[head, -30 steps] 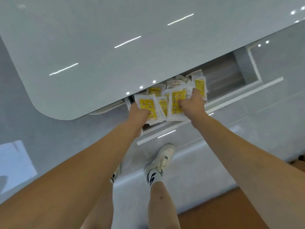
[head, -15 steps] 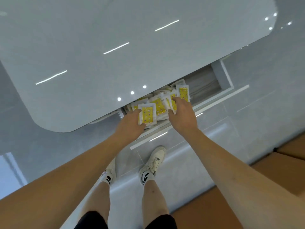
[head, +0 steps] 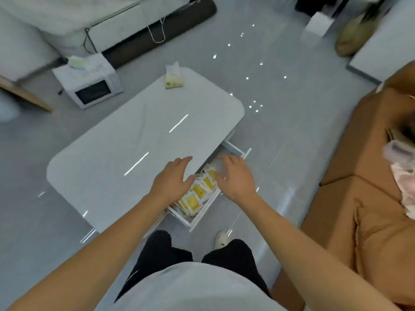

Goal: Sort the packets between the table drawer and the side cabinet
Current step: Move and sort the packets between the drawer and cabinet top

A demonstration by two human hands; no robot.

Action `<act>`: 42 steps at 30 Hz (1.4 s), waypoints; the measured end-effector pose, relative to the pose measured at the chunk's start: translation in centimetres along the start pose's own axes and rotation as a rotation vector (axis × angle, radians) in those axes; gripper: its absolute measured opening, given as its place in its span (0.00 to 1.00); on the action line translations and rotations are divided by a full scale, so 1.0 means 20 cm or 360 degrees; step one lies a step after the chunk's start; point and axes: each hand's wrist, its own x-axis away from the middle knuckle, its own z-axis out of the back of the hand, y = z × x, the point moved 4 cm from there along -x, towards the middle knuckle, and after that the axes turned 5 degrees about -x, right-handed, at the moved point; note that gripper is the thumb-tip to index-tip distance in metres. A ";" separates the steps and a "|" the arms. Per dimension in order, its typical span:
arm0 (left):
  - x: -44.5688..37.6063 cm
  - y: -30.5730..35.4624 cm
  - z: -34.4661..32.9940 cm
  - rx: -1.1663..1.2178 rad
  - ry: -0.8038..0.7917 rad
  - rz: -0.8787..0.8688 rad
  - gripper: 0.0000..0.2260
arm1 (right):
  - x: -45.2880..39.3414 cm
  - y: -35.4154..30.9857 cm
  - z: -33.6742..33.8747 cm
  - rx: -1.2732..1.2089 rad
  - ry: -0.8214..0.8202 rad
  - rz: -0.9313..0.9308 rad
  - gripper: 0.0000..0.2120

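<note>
Several white packets with yellow labels [head: 197,195] lie piled in the open drawer [head: 199,217] of the white table [head: 125,151]. My left hand [head: 173,180] hovers over the table's near edge and the packets, fingers spread and holding nothing. My right hand [head: 235,176] is above the drawer's far part, fingers loosely bent, also holding nothing. Whether either hand touches the packets I cannot tell. No side cabinet can be made out with certainty.
A tissue pack [head: 173,78] sits at the table's far end. A microwave [head: 92,87] stands on the floor at the back left. A brown sofa [head: 368,176] fills the right side. My shoe [head: 221,239] rests below the drawer.
Both hands have let go of the packets, which now lie in the drawer. The head has risen and pulled back, so the whole table and room show.
</note>
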 end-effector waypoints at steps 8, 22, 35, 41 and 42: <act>0.30 0.44 0.06 -0.0373 -0.0046 -0.0764 0.26 | 0.82 0.01 0.26 0.0141 0.0344 -0.0415 0.24; 1.54 1.61 -0.94 -0.0627 -0.0440 -0.1845 0.29 | 3.01 0.55 0.23 -0.0025 0.0986 -0.1512 0.28; 3.60 2.41 -2.20 -0.0671 -0.0963 -0.2590 0.25 | 5.44 0.78 -0.13 -0.0261 0.1206 -0.2458 0.28; 4.04 2.66 -2.64 -0.0817 -0.1081 -0.2803 0.26 | 5.99 0.95 -0.33 -0.0541 0.1425 -0.2793 0.28; 4.10 2.69 -2.73 -0.0853 -0.1114 -0.2810 0.26 | 6.07 0.99 -0.36 -0.0587 0.1436 -0.2843 0.29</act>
